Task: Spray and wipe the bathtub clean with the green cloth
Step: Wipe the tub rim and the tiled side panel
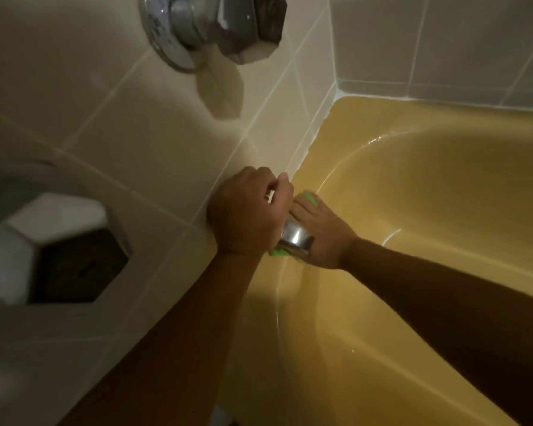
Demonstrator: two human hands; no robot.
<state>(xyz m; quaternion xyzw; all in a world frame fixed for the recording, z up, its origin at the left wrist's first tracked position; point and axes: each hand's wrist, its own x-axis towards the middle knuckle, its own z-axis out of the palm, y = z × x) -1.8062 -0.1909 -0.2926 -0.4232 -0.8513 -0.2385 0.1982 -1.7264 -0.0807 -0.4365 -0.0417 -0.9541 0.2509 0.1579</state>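
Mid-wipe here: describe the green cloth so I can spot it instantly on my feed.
Find the yellow bathtub, then its end under the tiled wall, where the chrome spout sticks out. The green cloth sits against that spout, showing only as slivers beside the right hand and below the left hand. Nothing else here is bright green.

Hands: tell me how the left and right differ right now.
The left hand is curled, knuckles up, against the tiled wall; the right hand lies flatter on the green cloth. The left sits over the chrome spout, the right under it. Both meet at the bathtub edge.
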